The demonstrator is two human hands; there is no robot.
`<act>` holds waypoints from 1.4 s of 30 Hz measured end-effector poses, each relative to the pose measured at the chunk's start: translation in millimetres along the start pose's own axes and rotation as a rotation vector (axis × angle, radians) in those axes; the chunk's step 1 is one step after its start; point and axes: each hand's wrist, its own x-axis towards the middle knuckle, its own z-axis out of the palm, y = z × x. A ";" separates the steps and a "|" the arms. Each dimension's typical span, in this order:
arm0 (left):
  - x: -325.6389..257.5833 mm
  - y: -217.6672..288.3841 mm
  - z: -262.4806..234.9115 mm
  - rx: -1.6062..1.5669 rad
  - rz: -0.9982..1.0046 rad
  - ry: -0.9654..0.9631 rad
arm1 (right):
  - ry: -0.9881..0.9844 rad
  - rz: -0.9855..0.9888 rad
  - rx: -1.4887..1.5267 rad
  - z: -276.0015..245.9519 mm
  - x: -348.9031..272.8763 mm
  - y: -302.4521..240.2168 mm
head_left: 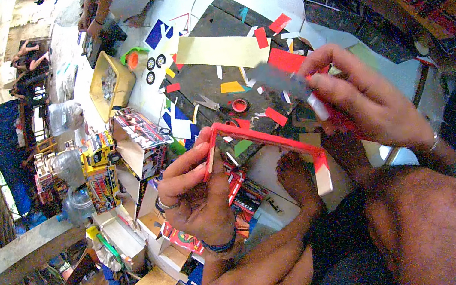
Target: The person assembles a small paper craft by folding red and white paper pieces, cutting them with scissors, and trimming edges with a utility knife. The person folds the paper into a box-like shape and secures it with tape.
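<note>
Left hand (pixel 197 193): I see its fingers pinching the near-left end of a thin red strip (pixel 264 139), flat and stiff.
Right hand (pixel 370 102): fingers pressed around a blurred grey blade (pixel 278 80); strip's right end hidden beneath.
Dark mat (pixel 210 78): far, littered with paper scraps.
Room: crowded by boxes on the left.

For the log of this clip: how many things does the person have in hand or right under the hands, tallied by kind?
Red strip frame, held in the left hand: 1
Grey blade-like tool, held in the right hand: 1
Small black toy wheels on the floor: 3
Red tape roll: 1
Long cream card sheet: 1
Total: 7
</note>
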 end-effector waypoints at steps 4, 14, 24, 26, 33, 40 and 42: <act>2.3 -1.0 -0.8 0.003 0.033 0.080 | -0.039 0.243 0.401 -0.8 -1.8 -30.0; 8.1 -3.5 -7.8 0.140 0.182 0.195 | -0.531 0.315 0.376 35.3 -3.2 -18.8; 7.1 -6.1 -9.5 0.029 0.191 0.207 | -0.397 0.228 0.320 58.4 5.8 -9.7; 7.9 -6.0 -7.0 0.031 0.190 0.208 | -0.388 0.249 0.332 56.6 6.5 -9.4; 7.2 -3.2 1.4 0.024 0.164 0.218 | -0.374 0.198 0.330 60.0 5.9 -2.8; 7.1 -3.2 0.0 0.119 0.156 0.215 | -0.391 0.197 0.324 59.2 5.3 -0.8; 7.1 -3.6 -0.1 0.101 0.155 0.205 | -0.389 0.181 0.330 60.5 5.5 -0.6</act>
